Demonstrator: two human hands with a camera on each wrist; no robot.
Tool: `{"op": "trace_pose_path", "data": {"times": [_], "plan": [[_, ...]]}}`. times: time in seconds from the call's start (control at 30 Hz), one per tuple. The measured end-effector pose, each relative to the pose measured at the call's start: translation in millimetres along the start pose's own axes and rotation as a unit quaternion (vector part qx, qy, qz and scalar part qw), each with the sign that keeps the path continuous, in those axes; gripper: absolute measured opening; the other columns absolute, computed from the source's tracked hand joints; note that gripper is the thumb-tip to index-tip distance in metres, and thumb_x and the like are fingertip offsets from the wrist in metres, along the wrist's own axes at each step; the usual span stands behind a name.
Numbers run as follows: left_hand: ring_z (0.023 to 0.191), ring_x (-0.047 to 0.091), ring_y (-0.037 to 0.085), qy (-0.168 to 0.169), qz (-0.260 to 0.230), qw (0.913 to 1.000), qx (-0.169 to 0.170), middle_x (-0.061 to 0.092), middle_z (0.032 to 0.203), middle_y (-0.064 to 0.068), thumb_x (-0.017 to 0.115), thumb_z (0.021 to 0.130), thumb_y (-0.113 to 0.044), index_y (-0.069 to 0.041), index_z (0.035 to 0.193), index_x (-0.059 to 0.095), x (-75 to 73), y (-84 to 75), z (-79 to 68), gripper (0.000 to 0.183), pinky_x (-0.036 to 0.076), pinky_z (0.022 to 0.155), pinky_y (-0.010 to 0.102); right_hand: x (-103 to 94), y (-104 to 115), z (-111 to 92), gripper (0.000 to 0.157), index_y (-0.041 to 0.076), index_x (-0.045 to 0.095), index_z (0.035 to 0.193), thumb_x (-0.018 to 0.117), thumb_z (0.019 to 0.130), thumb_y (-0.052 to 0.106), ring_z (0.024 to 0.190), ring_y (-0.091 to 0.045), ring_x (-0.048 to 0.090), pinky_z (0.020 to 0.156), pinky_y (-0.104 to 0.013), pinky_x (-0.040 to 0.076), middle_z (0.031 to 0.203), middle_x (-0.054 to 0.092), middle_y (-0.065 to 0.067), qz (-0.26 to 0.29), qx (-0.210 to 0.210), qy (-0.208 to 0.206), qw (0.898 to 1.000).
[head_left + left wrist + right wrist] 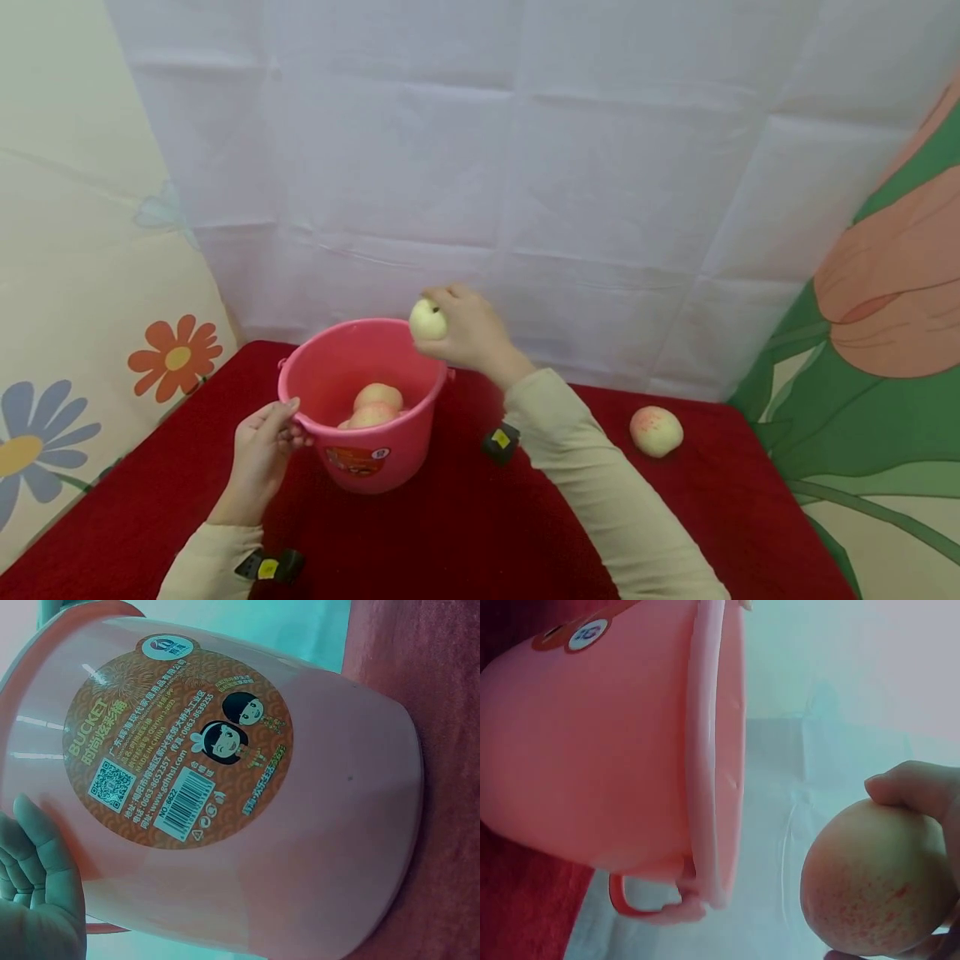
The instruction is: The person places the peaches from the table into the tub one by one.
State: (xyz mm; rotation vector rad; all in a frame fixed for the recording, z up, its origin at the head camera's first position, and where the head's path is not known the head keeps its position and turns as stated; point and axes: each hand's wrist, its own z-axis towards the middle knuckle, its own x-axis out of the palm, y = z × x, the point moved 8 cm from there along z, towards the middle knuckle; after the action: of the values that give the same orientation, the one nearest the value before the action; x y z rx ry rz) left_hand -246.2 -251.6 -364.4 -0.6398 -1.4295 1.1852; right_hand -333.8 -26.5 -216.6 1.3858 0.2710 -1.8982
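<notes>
A pink bucket [397, 454] stands upright on the red cloth, with several peaches [375, 404] inside it. My left hand [262, 450] grips the bucket's rim at its near left side, thumb on top. In the left wrist view, part of that hand shows beside the bucket's round orange label [180, 742]. My right hand [468, 329] holds a pale peach [427, 320] above the bucket's right rim. The right wrist view shows this peach [877, 881] with reddish speckles, between thumb and fingers, just beyond the bucket's opening.
Another peach [656, 432] lies on the red cloth [465, 533] to the right, away from both hands. A white sheet [600, 208] hangs behind the table. Flower-printed panels [885, 333] flank it on both sides.
</notes>
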Motion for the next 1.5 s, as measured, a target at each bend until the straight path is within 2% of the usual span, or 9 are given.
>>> {"op": "trace_pose_path", "data": {"times": [0.37,0.67,0.83,0.9,1.13,1.5], "plan": [[0.049,0.056,0.009,-0.008,0.007,0.9999,-0.009,0.058,0.055,-0.001,0.052,0.093,-0.016,-0.011,0.066,0.064,1.4,0.9,-0.6,0.030,0.050,0.053,0.019,19.7,9,6,0.063,0.015,0.048,0.131,0.069,0.074,0.034,0.097,-0.018,0.051,0.070,-0.030,0.046,0.117,0.053,-0.006,0.030,0.001,0.023,0.999],[0.049,0.057,0.009,-0.001,0.001,1.0000,-0.006,0.059,0.056,0.000,0.052,0.093,-0.015,-0.009,0.066,0.064,1.7,0.2,-0.6,0.030,0.050,0.054,0.019,41.6,15,12,0.060,0.013,0.048,0.130,0.069,0.076,0.032,0.105,-0.019,0.048,0.078,-0.032,0.045,0.120,0.052,-0.006,0.044,-0.008,0.042,0.998],[0.048,0.056,0.009,-0.002,0.001,1.0000,-0.002,0.058,0.055,-0.001,0.052,0.093,-0.015,-0.010,0.065,0.063,1.0,0.4,-0.9,0.030,0.050,0.053,0.019,50.7,25,12,0.060,0.013,0.044,0.134,0.067,0.081,0.030,0.120,-0.026,0.041,0.095,-0.039,0.039,0.133,0.044,-0.011,0.040,-0.041,0.064,0.996],[0.048,0.056,0.009,-0.004,0.002,1.0000,-0.002,0.058,0.055,-0.001,0.052,0.093,-0.015,-0.011,0.064,0.063,0.6,0.6,-0.3,0.031,0.050,0.053,0.020,51.3,28,11,0.059,0.013,0.043,0.135,0.065,0.082,0.029,0.124,-0.027,0.038,0.099,-0.041,0.035,0.136,0.041,-0.013,0.036,-0.048,0.068,0.996],[0.049,0.056,0.009,-0.008,0.006,0.9999,-0.004,0.059,0.055,-0.001,0.053,0.093,-0.015,-0.011,0.065,0.063,0.3,0.8,0.3,0.030,0.050,0.054,0.020,49.5,22,4,0.056,0.017,0.043,0.135,0.063,0.085,0.029,0.124,-0.024,0.037,0.098,-0.040,0.037,0.137,0.040,-0.008,0.045,-0.032,0.069,0.996],[0.049,0.056,0.009,-0.010,0.000,0.9999,-0.011,0.059,0.055,-0.001,0.053,0.093,-0.016,-0.012,0.065,0.064,0.1,0.7,-1.3,0.030,0.050,0.053,0.020,36.5,3,-12,0.054,0.015,0.048,0.131,0.066,0.082,0.029,0.121,-0.024,0.041,0.096,-0.042,0.038,0.131,0.046,-0.007,0.065,-0.028,0.040,0.997]]}}
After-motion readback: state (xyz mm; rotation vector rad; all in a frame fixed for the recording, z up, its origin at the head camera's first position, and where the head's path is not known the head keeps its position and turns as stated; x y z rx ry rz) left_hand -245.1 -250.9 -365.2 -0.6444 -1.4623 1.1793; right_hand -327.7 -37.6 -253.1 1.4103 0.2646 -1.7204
